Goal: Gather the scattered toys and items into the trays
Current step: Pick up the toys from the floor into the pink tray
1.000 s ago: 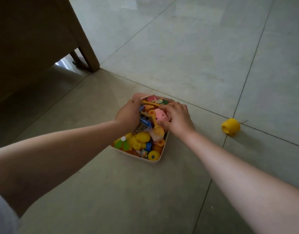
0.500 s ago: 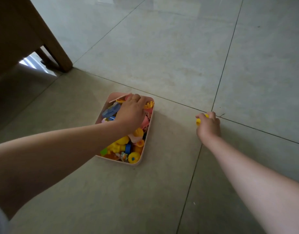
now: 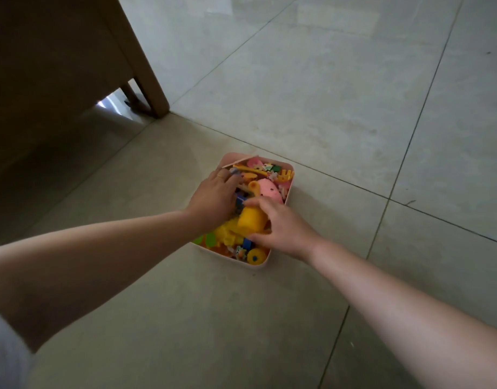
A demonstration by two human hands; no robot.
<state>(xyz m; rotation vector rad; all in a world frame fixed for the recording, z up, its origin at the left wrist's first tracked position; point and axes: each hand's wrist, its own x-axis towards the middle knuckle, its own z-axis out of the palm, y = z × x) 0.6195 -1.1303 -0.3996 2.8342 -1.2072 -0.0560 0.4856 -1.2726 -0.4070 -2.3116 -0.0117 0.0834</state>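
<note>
A pink tray [image 3: 290, 189] sits on the tiled floor, heaped with several small toys, among them a pink pig-like toy [image 3: 268, 190] and a yellow wheel [image 3: 255, 257]. My right hand [image 3: 281, 228] holds a yellow cup-shaped toy [image 3: 251, 220] between thumb and fingers, right over the tray's near half. My left hand [image 3: 215, 196] rests on the toys at the tray's left side, fingers spread over them; a ring shows on one finger. What lies under that hand is hidden.
A wooden furniture leg [image 3: 146, 80] and a dark cabinet body stand at the upper left, about a tile away from the tray. Grey floor tiles [image 3: 326, 94] with dark grout lines stretch out on all other sides.
My right hand picked the yellow cup-shaped toy off the floor at the right and carried it left over the tray. My left hand stayed on the toys in the tray.
</note>
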